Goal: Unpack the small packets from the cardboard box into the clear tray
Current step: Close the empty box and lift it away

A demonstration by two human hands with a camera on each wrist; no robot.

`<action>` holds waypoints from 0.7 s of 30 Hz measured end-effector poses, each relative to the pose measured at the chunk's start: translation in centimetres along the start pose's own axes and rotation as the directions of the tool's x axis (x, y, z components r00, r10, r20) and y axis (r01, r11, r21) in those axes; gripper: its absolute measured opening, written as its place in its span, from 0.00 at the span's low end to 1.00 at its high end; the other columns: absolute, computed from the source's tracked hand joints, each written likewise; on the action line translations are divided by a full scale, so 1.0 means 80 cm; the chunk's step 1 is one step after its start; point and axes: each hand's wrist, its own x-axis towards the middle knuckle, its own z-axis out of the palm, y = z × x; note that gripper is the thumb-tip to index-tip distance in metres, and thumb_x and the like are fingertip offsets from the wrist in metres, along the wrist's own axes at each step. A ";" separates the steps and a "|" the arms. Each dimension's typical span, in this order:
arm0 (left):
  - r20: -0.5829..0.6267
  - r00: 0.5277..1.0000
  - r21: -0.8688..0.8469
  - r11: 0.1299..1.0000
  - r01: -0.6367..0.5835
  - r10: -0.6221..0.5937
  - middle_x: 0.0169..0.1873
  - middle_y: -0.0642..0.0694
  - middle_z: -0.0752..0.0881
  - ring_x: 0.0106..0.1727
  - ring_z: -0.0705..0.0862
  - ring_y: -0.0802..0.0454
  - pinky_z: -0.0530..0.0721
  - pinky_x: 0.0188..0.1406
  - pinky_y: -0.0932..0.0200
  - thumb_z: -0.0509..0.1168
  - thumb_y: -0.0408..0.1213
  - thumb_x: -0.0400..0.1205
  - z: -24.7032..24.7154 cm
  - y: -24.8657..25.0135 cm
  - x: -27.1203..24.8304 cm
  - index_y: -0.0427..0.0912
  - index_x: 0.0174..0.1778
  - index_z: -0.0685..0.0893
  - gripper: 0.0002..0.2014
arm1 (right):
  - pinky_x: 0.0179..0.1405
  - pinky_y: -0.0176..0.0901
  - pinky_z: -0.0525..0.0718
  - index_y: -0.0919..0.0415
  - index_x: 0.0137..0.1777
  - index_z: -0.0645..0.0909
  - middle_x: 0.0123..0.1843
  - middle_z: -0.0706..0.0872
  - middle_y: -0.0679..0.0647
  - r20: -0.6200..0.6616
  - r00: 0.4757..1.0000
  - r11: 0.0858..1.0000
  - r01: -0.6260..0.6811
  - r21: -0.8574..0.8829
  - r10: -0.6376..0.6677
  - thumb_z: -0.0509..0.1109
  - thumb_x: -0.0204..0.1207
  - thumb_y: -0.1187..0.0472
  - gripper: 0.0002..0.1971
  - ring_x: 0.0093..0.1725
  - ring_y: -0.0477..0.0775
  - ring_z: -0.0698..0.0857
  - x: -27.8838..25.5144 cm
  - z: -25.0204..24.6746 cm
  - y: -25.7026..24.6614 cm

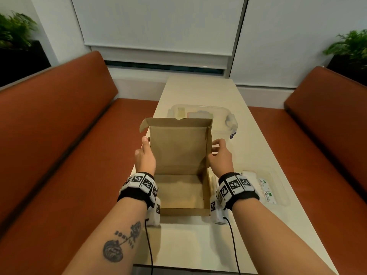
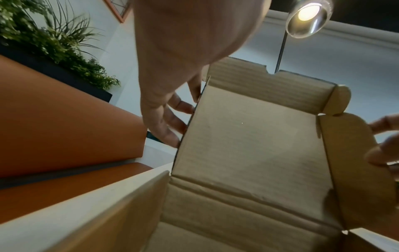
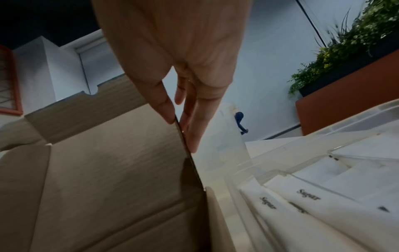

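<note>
The brown cardboard box [image 1: 179,197] stands open in front of me, and its floor shows no packets. Its lid [image 1: 178,147] stands upright at the far side. My left hand [image 1: 146,144] holds the lid's left edge, the thumb in front and the fingers [image 2: 172,119] behind. My right hand [image 1: 216,147] pinches the lid's right side flap, the thumb inside and the fingers [image 3: 192,136] outside. The clear tray [image 1: 284,197] lies right of the box, with white Stevia and sugar packets [image 1: 267,192] in it. In the right wrist view the sugar packets [image 3: 302,202] lie close to the box wall.
A clear lidded container [image 1: 222,116] with a blue clip stands just behind the box. The narrow cream table [image 1: 198,90] runs away from me between two orange bench seats [image 1: 59,135]. Potted plants stand at both far corners.
</note>
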 end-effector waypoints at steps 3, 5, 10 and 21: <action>0.009 0.999 -0.075 0.996 0.039 -0.038 0.76 0.44 0.70 0.76 0.69 0.42 0.65 0.73 0.44 0.35 0.70 0.80 -0.006 0.001 -0.004 0.50 0.73 0.75 0.39 | 0.50 0.57 0.87 0.41 0.77 0.63 0.51 0.80 0.55 0.110 0.994 0.993 -0.038 0.110 0.026 0.57 0.77 0.69 0.31 0.52 0.62 0.84 -0.007 -0.004 0.002; 0.077 0.996 -0.214 0.975 0.053 -0.037 0.67 0.47 0.78 0.70 0.77 0.43 0.75 0.67 0.44 0.33 0.73 0.78 -0.011 0.002 -0.006 0.59 0.61 0.81 0.37 | 0.46 0.51 0.87 0.34 0.76 0.65 0.53 0.80 0.55 0.181 0.981 0.955 -0.122 0.270 0.074 0.52 0.80 0.62 0.28 0.56 0.59 0.83 -0.011 -0.005 0.002; 0.191 0.977 -0.406 0.898 0.167 -0.095 0.51 0.46 0.86 0.53 0.85 0.43 0.83 0.46 0.48 0.32 0.77 0.74 -0.022 -0.001 -0.008 0.52 0.52 0.85 0.43 | 0.46 0.49 0.84 0.37 0.58 0.78 0.52 0.81 0.50 0.151 0.973 0.886 -0.220 0.408 0.172 0.49 0.78 0.32 0.21 0.55 0.55 0.83 -0.019 -0.012 -0.005; 0.427 0.901 -0.558 0.759 0.335 -0.083 0.43 0.47 0.85 0.49 0.83 0.47 0.82 0.47 0.52 0.71 0.43 0.74 -0.041 -0.051 -0.005 0.48 0.38 0.82 0.05 | 0.49 0.45 0.82 0.54 0.50 0.79 0.50 0.85 0.56 0.362 0.883 0.765 -0.447 0.463 0.297 0.62 0.80 0.47 0.12 0.50 0.52 0.83 -0.022 -0.014 0.023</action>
